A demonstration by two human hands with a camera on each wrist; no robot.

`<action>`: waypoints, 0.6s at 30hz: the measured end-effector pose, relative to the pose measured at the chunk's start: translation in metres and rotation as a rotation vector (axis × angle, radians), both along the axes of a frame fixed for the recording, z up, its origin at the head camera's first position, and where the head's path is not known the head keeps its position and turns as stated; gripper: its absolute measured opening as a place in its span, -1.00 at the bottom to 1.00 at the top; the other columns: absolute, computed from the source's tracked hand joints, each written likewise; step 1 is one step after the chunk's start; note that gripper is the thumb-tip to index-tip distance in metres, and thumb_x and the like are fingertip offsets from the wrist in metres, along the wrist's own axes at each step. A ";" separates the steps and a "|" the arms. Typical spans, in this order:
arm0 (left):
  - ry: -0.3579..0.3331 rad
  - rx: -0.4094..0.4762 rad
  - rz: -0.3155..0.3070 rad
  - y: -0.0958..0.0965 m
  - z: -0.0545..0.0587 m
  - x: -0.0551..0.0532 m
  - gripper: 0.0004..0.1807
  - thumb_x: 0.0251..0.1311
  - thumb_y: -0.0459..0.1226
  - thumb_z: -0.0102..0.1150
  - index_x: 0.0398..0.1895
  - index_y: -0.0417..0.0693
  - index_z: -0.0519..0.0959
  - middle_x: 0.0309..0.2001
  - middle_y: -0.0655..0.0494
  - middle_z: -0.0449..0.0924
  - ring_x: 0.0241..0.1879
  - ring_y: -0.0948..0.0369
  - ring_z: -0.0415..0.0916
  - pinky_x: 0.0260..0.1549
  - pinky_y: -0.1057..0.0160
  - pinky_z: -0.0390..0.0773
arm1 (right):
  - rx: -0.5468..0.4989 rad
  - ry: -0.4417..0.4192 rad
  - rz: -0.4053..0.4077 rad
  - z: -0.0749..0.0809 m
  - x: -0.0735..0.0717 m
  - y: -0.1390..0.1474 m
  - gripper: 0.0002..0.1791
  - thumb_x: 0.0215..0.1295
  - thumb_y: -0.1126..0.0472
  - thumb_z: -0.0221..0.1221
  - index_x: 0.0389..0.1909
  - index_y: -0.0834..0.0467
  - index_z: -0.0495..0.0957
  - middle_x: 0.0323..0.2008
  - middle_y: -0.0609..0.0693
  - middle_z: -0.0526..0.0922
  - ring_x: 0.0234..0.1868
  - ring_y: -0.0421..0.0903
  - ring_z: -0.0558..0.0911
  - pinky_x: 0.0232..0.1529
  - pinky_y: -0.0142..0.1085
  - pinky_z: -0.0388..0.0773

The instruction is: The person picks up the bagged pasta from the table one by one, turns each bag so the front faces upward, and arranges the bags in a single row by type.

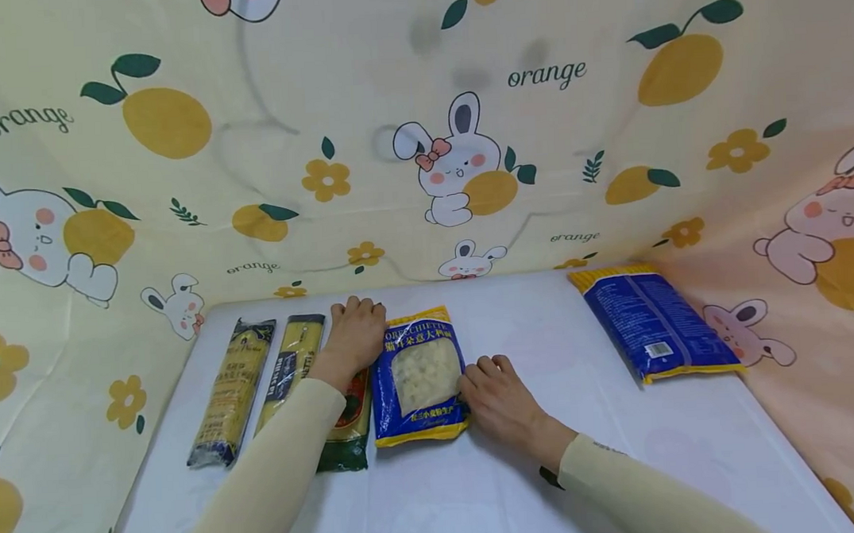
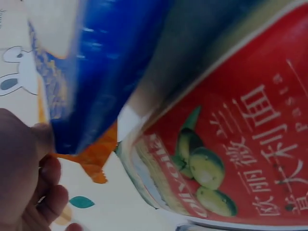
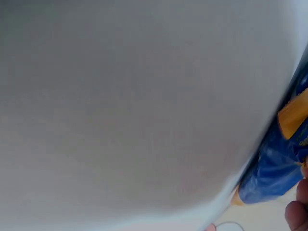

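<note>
A blue and yellow bag of orecchiette pasta [image 1: 386, 395], with a window onto the pale pieces, lies face up mid-table. My left hand [image 1: 354, 337] pinches its upper left edge; the left wrist view shows the thumb against the bag's blue side [image 2: 98, 91]. At the lower right edge of the bag, my right hand [image 1: 500, 402] grips with curled fingers, and only its fingertips [image 3: 299, 207] show in the right wrist view. Partly under my left forearm lies a red and green pasta packet [image 1: 345, 454], its olive print [image 2: 207, 168] large in the left wrist view.
Two long packets of spaghetti, one partly covered by my left sleeve [image 1: 294, 344] and one with dark ends [image 1: 232, 394], lie at the left. Another blue and yellow bag [image 1: 651, 320], barcode side up, lies at the back right. A printed cloth [image 1: 361, 63] hangs behind the white table [image 1: 544, 317].
</note>
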State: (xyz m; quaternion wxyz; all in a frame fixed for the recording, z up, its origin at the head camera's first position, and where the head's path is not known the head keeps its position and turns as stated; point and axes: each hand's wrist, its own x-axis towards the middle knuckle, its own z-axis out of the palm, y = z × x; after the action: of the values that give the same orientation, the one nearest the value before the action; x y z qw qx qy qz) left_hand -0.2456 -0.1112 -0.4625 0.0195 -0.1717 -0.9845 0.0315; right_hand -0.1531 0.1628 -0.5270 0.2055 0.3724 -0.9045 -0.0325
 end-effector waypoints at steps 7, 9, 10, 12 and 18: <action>0.151 0.036 -0.050 0.006 -0.010 -0.011 -0.73 0.66 -0.15 -0.07 -0.17 -0.16 0.46 -0.19 -0.07 0.46 -0.07 -0.08 0.36 0.03 -0.17 0.34 | 0.047 0.075 0.014 0.019 -0.003 0.019 -0.74 0.54 0.28 -0.22 -0.34 0.14 0.39 -0.36 0.00 0.40 -0.18 0.06 0.46 0.13 0.01 0.43; 0.222 0.068 -0.063 0.010 -0.011 -0.015 -0.73 0.66 -0.18 -0.06 -0.21 -0.17 0.46 -0.21 -0.08 0.47 -0.11 -0.09 0.38 -0.01 -0.16 0.37 | 0.041 0.104 0.006 0.021 -0.001 0.021 -0.72 0.50 0.31 -0.29 -0.34 0.14 0.38 -0.35 0.01 0.40 -0.18 0.07 0.46 0.14 0.02 0.43; 0.247 0.078 -0.059 0.011 -0.011 -0.016 -0.73 0.66 -0.19 -0.06 -0.22 -0.18 0.47 -0.22 -0.09 0.48 -0.12 -0.09 0.39 -0.03 -0.16 0.38 | 0.039 0.112 0.000 0.021 0.000 0.021 -0.72 0.51 0.32 -0.29 -0.34 0.14 0.37 -0.35 0.02 0.41 -0.18 0.07 0.46 0.13 0.02 0.44; 0.248 0.079 -0.031 0.014 -0.011 -0.017 -0.75 0.65 -0.22 -0.06 -0.19 -0.20 0.50 -0.19 -0.11 0.51 -0.11 -0.10 0.40 -0.03 -0.17 0.40 | 0.039 0.105 -0.011 0.019 0.001 0.020 -0.73 0.54 0.31 -0.26 -0.33 0.16 0.37 -0.34 0.03 0.43 -0.18 0.08 0.46 0.08 0.01 0.45; 0.112 0.068 0.062 0.027 -0.010 -0.011 -0.77 0.60 -0.31 -0.10 0.02 -0.26 0.55 0.00 -0.20 0.56 0.03 -0.16 0.42 0.06 -0.26 0.45 | 0.054 -0.015 -0.088 0.009 0.002 0.014 -0.85 0.55 0.28 0.08 -0.30 0.16 0.41 -0.32 0.02 0.48 -0.19 0.05 0.43 -0.07 -0.04 0.45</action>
State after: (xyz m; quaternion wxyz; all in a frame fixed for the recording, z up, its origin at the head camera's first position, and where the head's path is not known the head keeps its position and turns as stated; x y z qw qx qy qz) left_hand -0.2564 -0.0839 -0.4725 0.0794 -0.1381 -0.9872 0.0081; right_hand -0.1515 0.1770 -0.5184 0.1870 0.3378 -0.9203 -0.0630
